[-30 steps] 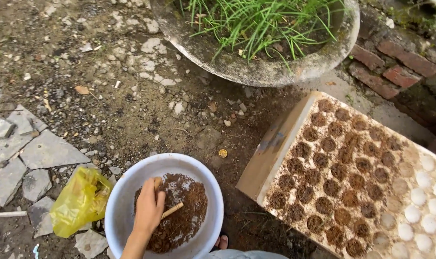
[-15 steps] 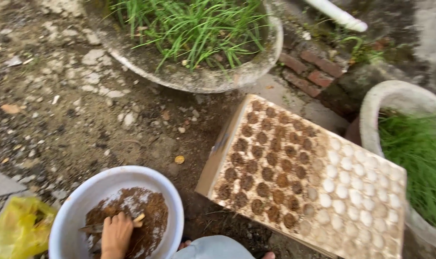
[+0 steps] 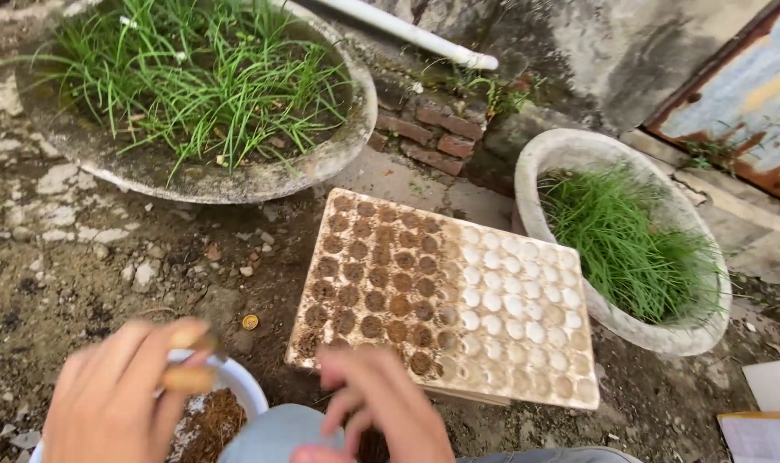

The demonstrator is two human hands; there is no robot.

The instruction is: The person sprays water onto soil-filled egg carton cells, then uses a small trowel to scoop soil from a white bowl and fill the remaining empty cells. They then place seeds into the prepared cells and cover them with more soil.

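On the dirt ground a seed tray point(image 3: 458, 300) sits between two grassy stone planters. Your left hand point(image 3: 120, 399) grips a wooden-handled tool point(image 3: 188, 369) above the white bowl point(image 3: 235, 386) of brown fibre. Your right hand point(image 3: 381, 407) hovers blurred, fingers loosely curled, holding nothing visible.

Left hand point(image 3: 107, 403) blurred, grip closed on wooden handle point(image 3: 188, 377) above white bowl point(image 3: 235, 386) of brown fibre. Right hand point(image 3: 381, 407) half-curled, empty, at near edge of seed tray point(image 3: 493, 291), partly filled. Two concrete planters of grass behind.
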